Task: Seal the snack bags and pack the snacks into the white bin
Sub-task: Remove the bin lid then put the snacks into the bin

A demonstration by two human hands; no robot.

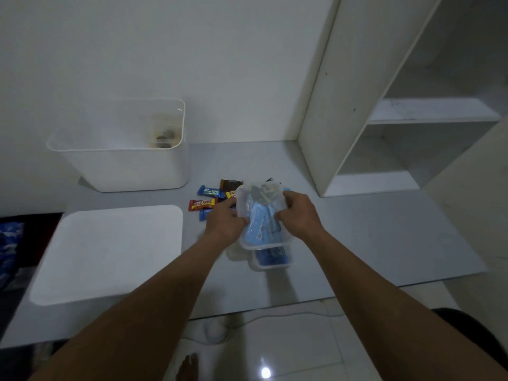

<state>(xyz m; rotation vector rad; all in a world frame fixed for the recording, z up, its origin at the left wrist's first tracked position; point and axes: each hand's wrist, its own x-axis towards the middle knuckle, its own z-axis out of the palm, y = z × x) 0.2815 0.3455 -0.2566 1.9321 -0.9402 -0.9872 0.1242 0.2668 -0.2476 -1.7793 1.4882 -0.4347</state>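
Observation:
My left hand point(224, 221) and my right hand point(299, 215) both grip a clear plastic bag point(261, 204) that holds light blue snack packets, lifted a little above the grey table point(357, 243). A second clear bag point(272, 258) with dark blue packets lies on the table just below it. Loose snack bars lie behind my hands: a red Beng-Beng bar point(202, 204), a blue bar point(210, 191) and a brown wrapper point(231, 184). The white bin point(121, 166) stands open at the back left, with a few small things at its bottom.
The bin's white lid point(110, 251) lies flat on the table at the front left. A white shelf unit point(384, 119) rises at the right. The table's front edge is close to me, with a tiled floor and a white cable below.

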